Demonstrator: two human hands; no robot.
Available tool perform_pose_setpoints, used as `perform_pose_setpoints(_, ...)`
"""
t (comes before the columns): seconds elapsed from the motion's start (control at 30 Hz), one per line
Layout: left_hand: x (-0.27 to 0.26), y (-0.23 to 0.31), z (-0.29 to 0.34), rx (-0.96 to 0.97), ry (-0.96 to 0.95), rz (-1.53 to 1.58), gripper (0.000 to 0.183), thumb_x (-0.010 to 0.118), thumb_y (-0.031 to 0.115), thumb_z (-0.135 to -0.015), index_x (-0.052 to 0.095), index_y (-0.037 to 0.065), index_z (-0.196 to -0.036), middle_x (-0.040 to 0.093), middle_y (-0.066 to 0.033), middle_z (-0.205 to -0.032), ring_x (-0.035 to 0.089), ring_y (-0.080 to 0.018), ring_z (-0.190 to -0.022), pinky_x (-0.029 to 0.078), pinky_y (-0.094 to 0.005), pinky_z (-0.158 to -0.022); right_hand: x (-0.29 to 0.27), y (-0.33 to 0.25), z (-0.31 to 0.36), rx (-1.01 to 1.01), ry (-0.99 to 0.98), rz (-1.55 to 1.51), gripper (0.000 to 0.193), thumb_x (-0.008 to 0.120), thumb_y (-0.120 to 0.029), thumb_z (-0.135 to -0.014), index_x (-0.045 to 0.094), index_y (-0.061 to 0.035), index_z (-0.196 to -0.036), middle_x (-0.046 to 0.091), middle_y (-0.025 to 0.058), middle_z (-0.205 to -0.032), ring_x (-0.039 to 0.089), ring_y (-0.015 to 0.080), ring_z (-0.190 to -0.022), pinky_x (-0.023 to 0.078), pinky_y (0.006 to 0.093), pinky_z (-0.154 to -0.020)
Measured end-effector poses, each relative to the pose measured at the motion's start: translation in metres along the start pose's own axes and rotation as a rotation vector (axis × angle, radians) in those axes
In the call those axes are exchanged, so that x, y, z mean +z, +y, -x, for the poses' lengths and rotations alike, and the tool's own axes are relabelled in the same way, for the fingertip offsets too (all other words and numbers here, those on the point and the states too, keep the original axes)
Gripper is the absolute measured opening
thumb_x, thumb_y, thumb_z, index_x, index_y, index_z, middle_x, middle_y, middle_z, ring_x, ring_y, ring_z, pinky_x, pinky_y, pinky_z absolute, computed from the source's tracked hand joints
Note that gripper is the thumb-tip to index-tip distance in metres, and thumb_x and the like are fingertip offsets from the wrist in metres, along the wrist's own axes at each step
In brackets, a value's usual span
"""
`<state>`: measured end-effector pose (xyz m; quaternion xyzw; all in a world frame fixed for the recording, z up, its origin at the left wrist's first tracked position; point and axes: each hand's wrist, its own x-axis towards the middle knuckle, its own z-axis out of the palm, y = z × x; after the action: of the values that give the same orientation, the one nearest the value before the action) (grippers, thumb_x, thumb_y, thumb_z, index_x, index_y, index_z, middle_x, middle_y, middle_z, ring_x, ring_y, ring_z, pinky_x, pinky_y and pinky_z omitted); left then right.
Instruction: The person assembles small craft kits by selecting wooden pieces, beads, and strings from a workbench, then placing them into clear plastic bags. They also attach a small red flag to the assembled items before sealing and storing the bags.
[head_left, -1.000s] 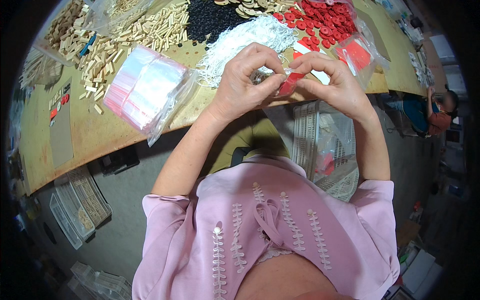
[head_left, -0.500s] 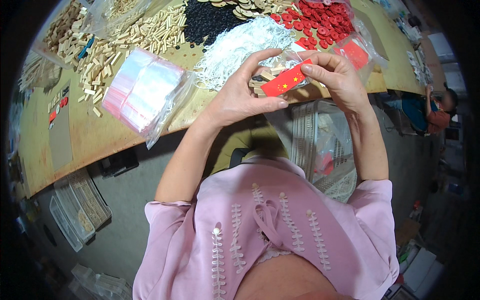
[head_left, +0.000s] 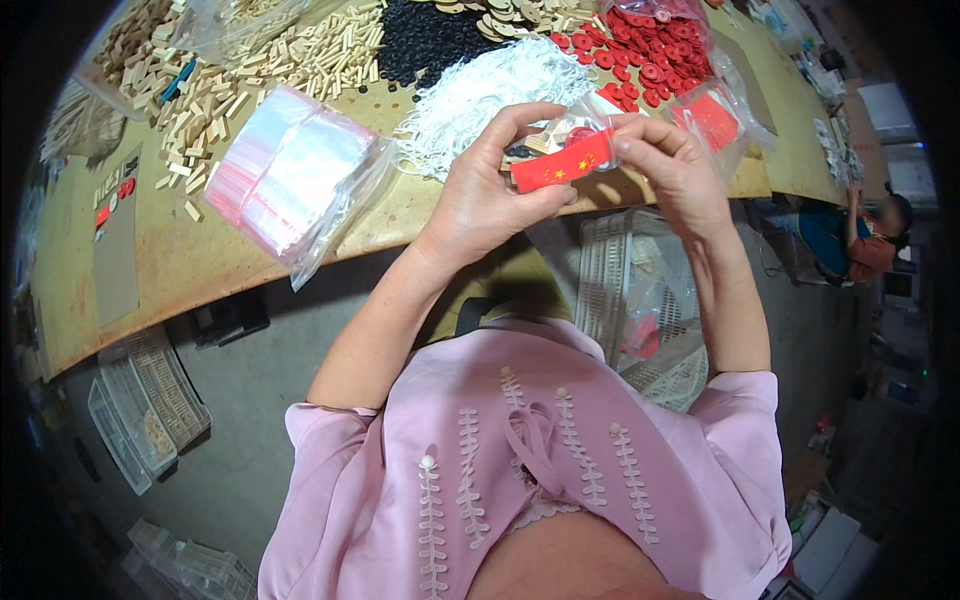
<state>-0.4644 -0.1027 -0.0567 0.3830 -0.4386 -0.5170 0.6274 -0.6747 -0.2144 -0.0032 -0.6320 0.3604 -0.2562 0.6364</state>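
My left hand [head_left: 482,200] curls round a small clear plastic bag [head_left: 572,122] with light wooden blocks, black pieces and something red in it. A red flag strip [head_left: 552,170] with yellow stars lies across the front of this bag, close to my left thumb. My right hand [head_left: 672,172] pinches the strip's right end between thumb and fingers. Just beyond my hands spreads a heap of white string [head_left: 475,95]. A stack of clear bags with red edges [head_left: 290,170] lies on the table to the left of my left hand.
Wooden blocks [head_left: 200,130], small black rings [head_left: 425,45] and red wheels [head_left: 660,55] are heaped along the table [head_left: 190,285]. A bag of red flags [head_left: 712,120] lies right. White plastic baskets [head_left: 150,400] stand below, one by my legs. Another person [head_left: 870,240] sits far right.
The flag strip has shifted slightly left and down, toward my left thumb, and now sits lower across the bag. My right hand has come down a little with it.
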Motion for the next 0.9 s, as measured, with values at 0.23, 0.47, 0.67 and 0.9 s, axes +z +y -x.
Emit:
perform_pose_setpoints(0.23, 0.003, -0.003, -0.003, -0.039, 0.015, -0.015, 0.063, 0.080, 0.001, -0.083, 0.052, 0.007, -0.139, 0.060, -0.0064, -0.109, 0.066, -0.0113, -0.094, 0.061, -0.0249, -0.077, 0.016, -0.001, 0.005, -0.046, 0.030, -0.011, 0.012, 0.074, -0.013, -0.095, 0.076, -0.0017, -0.096, 0.070, 0.0002, -0.105, 0.062, 0.0067, -0.093, 0.049, 0.0239, -0.085)
perform_pose_setpoints(0.47, -0.001, 0.002, 0.003, -0.135, 0.016, 0.142, 0.055, 0.078, 0.006, -0.090, 0.054, 0.009, -0.139, 0.065, -0.0068, -0.111, 0.069, -0.0103, -0.091, 0.059, -0.0226, -0.072, 0.019, 0.001, 0.008, -0.136, -0.012, 0.169, 0.016, 0.068, -0.013, -0.100, 0.073, 0.0008, -0.105, 0.069, 0.0003, -0.103, 0.061, 0.0059, -0.091, 0.050, 0.0230, -0.081)
perform_pose_setpoints(0.67, 0.004, -0.005, 0.007, -0.175, 0.133, 0.214, 0.050, 0.072, 0.007, -0.095, 0.053, 0.012, -0.142, 0.071, -0.0084, -0.112, 0.074, -0.0161, -0.089, 0.058, -0.0228, -0.073, 0.040, -0.006, 0.014, -0.326, 0.135, 0.369, 0.022, 0.071, -0.008, -0.095, 0.069, 0.0022, -0.115, 0.071, 0.0061, -0.109, 0.066, 0.0140, -0.101, 0.054, 0.0299, -0.090)
perform_pose_setpoints(0.9, 0.010, -0.013, 0.012, -0.003, 0.128, 0.310, 0.051, 0.071, -0.003, -0.094, 0.051, 0.005, -0.141, 0.051, -0.0087, -0.140, 0.066, -0.0194, -0.116, 0.058, -0.0317, -0.095, 0.056, -0.003, 0.016, -0.655, 0.291, 0.649, 0.019, 0.079, -0.002, -0.083, 0.074, -0.0027, -0.101, 0.071, 0.0135, -0.111, 0.069, 0.0271, -0.105, 0.054, 0.0354, -0.091)
